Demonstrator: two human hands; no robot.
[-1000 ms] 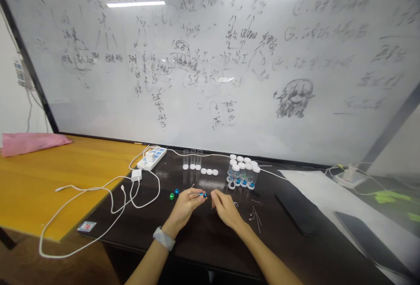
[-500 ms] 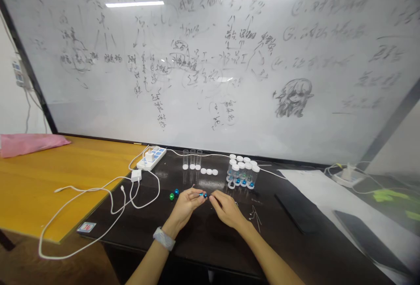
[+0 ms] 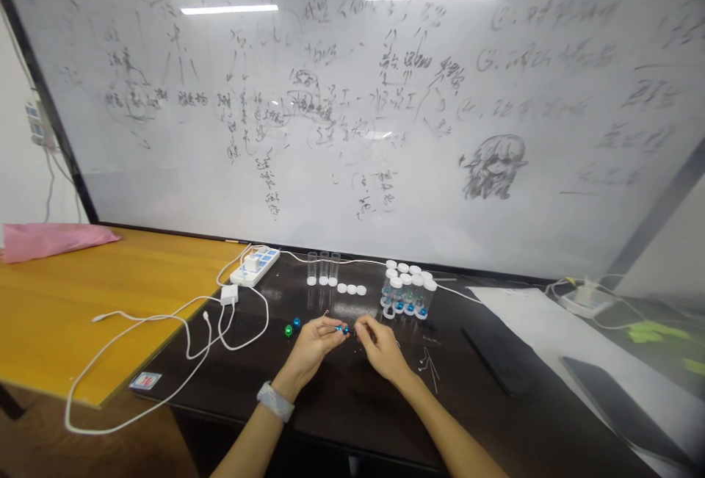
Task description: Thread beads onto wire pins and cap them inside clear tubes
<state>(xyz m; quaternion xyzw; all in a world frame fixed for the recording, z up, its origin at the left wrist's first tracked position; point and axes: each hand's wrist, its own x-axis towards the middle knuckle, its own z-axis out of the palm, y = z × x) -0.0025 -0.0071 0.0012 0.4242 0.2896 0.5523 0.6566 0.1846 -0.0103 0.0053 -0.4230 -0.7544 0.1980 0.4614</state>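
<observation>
My left hand (image 3: 313, 342), with a pale band on the wrist, pinches two small shiny blue balls (image 3: 342, 330) on a thin strand. The strand's looped end sticks up above the fingers. Just right of the balls, my right hand (image 3: 381, 346) is closed in a pinch; anything between its fingertips is too small to make out. A loose green ball (image 3: 288, 331) and a blue ball (image 3: 297, 322) lie on the dark table left of my left hand. Several thin strands (image 3: 429, 369) lie right of my right forearm.
Behind my hands stand three clear tubes (image 3: 324, 269) beside three white caps (image 3: 351, 290). Several capped tubes (image 3: 408, 294) holding coloured balls stand further right. A power strip (image 3: 255, 266) and white cables (image 3: 190, 331) lie left; a black flat object (image 3: 493, 357) lies right.
My right fingertips have drawn slightly up and right, away from the blue balls, leaving a small gap. My left hand stays nearly still, holding the balls.
</observation>
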